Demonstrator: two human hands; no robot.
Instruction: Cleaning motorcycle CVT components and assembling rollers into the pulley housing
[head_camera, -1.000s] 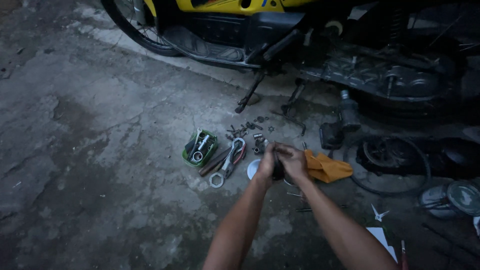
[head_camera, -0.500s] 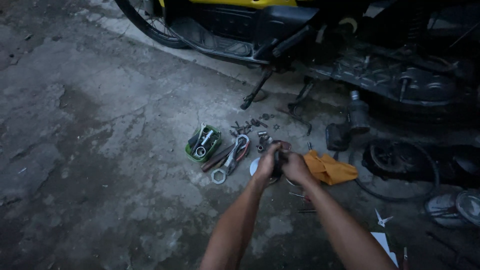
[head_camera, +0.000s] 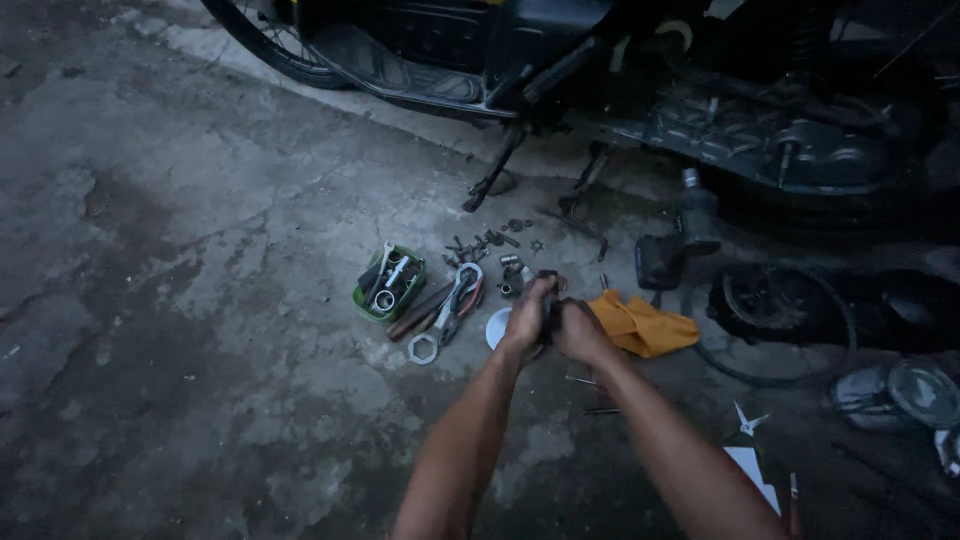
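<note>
Cracked, stained concrete (head_camera: 200, 300) runs under the whole scene, with a scooter (head_camera: 600, 90) standing along the far edge. Out in front of us, both hands meet over the ground, closed together around a small dark part (head_camera: 549, 312) held between them. Our left hand (head_camera: 526, 315) wraps it from the left and our right hand (head_camera: 580, 330) from the right, fingers curled tight; little of the part shows, so we cannot tell exactly what it is. We judge it to be metal, stiff, fairly light and possibly greasy, so a firm grip with both palms on its sides seems the safest hold.

Just under the hands lies a pale round lid or disc (head_camera: 497, 328), and just right of them an orange rag (head_camera: 642, 326). To the left sit a ring spanner and pliers (head_camera: 447, 312), then a green tray (head_camera: 389, 285) holding more spanners. Loose bolts and sockets (head_camera: 490, 245) scatter on the far side. A detached wheel (head_camera: 785, 310) lies further right, near 1 clear round lid (head_camera: 920, 392).
</note>
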